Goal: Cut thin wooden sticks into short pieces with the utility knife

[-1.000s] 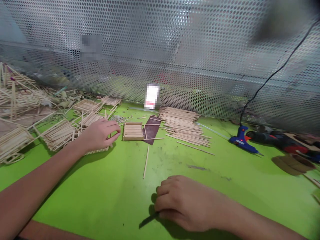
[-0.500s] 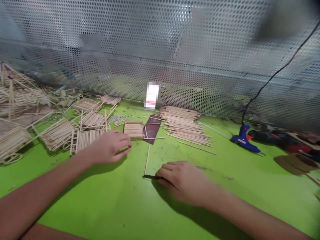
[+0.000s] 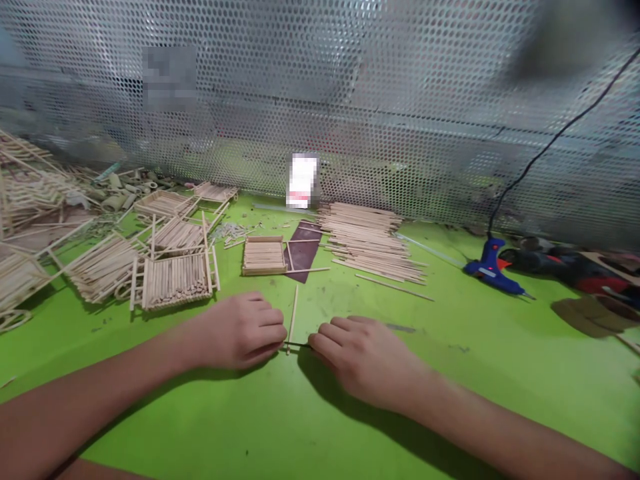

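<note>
A short thin wooden stick (image 3: 294, 310) lies on the green table, pointing away from me. Across its near end rests a thin dark knife blade (image 3: 299, 345). My right hand (image 3: 357, 357) is closed around the blade's right part. At the left tip, my left hand (image 3: 245, 331) has its fingers curled together and seems to pinch the blade; the contact is mostly hidden. A tiny stub of wood shows just on the near side of the blade. Beyond the hands sits a small stick-built tray (image 3: 264, 256), beside a dark brown sheet (image 3: 303, 250) with sticks across it.
A heap of loose wooden sticks (image 3: 367, 240) lies at the back centre. A blue glue gun (image 3: 493, 268) with its cord (image 3: 560, 137) is to the right. Several stick-built pieces (image 3: 175, 280) crowd the left. A perforated metal screen (image 3: 320, 87) and a lit phone (image 3: 302, 180) stand behind.
My left hand has moved right and nearer to me, from beside the stick-built pieces to the blade's tip, and its fingers have closed. The right hand stays on the blade.
</note>
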### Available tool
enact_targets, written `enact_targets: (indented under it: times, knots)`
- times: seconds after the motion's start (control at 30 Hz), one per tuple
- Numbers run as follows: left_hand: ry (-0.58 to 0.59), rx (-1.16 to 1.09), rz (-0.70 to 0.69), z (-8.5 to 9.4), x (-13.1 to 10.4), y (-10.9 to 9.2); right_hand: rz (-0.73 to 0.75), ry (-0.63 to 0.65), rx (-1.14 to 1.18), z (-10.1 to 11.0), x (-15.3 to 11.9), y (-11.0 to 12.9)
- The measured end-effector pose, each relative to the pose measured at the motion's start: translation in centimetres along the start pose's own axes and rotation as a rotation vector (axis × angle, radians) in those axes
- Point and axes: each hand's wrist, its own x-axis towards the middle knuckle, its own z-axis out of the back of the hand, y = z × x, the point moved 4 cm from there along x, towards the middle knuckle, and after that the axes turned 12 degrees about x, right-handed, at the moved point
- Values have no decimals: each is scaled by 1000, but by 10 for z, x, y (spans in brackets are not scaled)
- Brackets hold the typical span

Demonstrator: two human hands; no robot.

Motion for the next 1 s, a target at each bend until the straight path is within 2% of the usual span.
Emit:
enact_targets:
  times: [0.2,0.53,0.7,1.0]
  knots:
    - [23,3,12,-3,-1,-1,28,-18,5,-2,-1,1]
    - [49,-10,23,-8,-1,-2,23,26,19,-6,0,1]
    - [18,1,12,-7,-1,-2,17,23,-5,-4,0,2]
    - [32,22,-15,-6,2,-6,16,64,13,-5,1,4]
